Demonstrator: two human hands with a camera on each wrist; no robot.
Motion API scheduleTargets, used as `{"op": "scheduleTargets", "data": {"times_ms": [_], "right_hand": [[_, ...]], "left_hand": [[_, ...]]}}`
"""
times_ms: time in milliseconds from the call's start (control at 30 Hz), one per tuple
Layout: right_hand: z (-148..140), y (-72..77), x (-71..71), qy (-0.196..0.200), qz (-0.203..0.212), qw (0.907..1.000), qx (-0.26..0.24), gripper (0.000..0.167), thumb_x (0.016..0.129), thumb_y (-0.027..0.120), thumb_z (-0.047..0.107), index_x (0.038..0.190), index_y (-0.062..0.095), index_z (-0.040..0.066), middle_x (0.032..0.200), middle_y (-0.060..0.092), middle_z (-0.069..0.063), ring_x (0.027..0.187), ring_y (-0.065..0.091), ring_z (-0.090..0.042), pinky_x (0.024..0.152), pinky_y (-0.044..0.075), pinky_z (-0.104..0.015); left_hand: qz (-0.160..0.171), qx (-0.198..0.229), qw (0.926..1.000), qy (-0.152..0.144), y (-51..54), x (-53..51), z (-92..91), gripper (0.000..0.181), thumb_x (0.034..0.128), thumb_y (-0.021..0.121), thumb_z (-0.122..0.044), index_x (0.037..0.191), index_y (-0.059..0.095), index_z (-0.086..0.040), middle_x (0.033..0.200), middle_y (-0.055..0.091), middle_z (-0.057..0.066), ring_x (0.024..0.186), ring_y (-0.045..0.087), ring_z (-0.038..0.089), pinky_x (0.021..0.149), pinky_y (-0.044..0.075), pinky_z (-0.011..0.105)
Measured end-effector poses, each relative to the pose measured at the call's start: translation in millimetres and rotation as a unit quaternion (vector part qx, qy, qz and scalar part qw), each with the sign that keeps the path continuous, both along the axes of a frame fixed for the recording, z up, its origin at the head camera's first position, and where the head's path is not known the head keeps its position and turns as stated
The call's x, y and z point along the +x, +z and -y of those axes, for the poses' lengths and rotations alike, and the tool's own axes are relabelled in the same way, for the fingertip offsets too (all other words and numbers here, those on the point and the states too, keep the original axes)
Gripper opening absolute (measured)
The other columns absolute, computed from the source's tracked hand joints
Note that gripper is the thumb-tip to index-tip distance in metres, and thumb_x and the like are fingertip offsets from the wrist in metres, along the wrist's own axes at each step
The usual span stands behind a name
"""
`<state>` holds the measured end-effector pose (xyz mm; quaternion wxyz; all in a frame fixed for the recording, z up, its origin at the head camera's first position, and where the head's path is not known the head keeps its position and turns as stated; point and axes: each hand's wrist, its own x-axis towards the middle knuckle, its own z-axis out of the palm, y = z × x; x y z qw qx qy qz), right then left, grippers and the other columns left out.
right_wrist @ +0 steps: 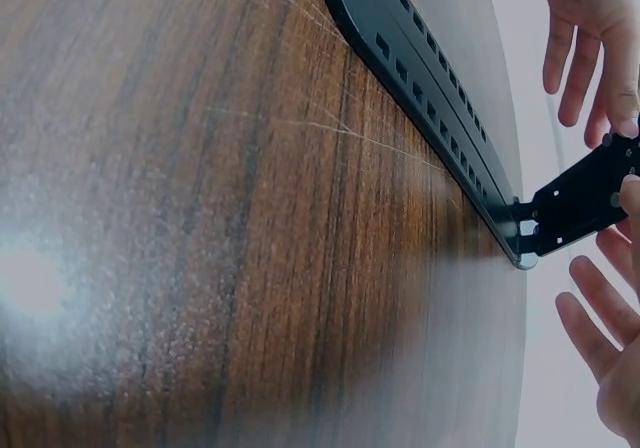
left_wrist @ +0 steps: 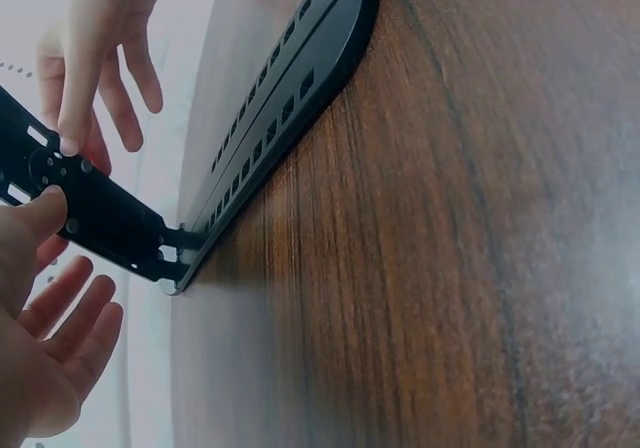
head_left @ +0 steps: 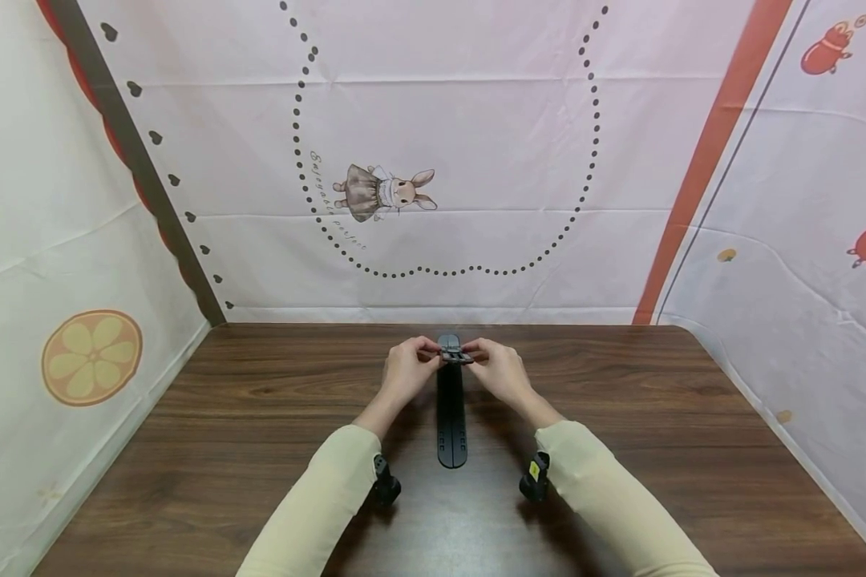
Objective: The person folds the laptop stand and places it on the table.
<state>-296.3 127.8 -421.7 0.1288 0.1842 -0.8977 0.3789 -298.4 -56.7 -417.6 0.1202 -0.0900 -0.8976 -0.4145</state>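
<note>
A black folding stand lies in the middle of the table, its long slotted base (head_left: 451, 421) flat and pointing towards me. A hinged plate (left_wrist: 112, 213) stands raised from the far end of that base. My left hand (head_left: 406, 369) pinches the plate's left edge between thumb and finger. On the opposite edge, my right hand (head_left: 501, 373) pinches it in the same way. In both wrist views the remaining fingers are spread loosely beside the plate (right_wrist: 578, 205). The plate's upper end is cut off in the wrist views.
The brown wooden table (head_left: 260, 417) bears the stand. White printed cloth (head_left: 476, 160) hangs behind the far edge and at both sides. Each forearm wears a black wrist device, the left one (head_left: 386, 481) and the right one (head_left: 534, 478).
</note>
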Motion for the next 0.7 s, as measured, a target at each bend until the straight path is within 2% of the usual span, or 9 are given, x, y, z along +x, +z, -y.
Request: {"op": "scheduleTargets", "data": {"times_ms": [233,400,700], "right_hand": [[-0.2,0.2,1.8,-0.009,0.002,0.9997,0.024,0.022,0.085,0.063,0.01,0.107,0.065,0.013,0.104,0.068,-0.006,0.092,0.066,-0.024,0.077,0.053,-0.039],[0.0,-0.5,3.1,-0.007,-0.003,0.9991,0.042,0.019,0.086,0.065,0.016,0.105,0.066,0.015,0.105,0.068,-0.004,0.089,0.067,-0.021,0.075,0.053,-0.036],[-0.7,-3.6,6.9,0.002,-0.02,0.9982,0.057,0.016,0.085,0.065,0.016,0.102,0.066,0.015,0.102,0.067,-0.002,0.085,0.067,-0.02,0.07,0.054,-0.034]], "left_hand": [[-0.015,-0.025,0.9996,0.001,-1.4,1.8,0.7,0.012,0.0815,0.07,-0.023,0.093,0.069,-0.02,0.095,0.067,-0.003,0.083,0.066,0.013,0.071,0.052,0.033],[-0.014,-0.054,0.9984,0.003,-3.7,2.4,2.6,0.013,0.0808,0.071,-0.026,0.094,0.069,-0.023,0.101,0.067,-0.003,0.087,0.066,0.014,0.073,0.052,0.035],[-0.026,-0.066,0.9973,-0.018,-10.4,3.9,6.9,0.014,0.0808,0.07,-0.022,0.095,0.069,-0.023,0.099,0.07,-0.005,0.088,0.067,0.013,0.074,0.052,0.034]]}}
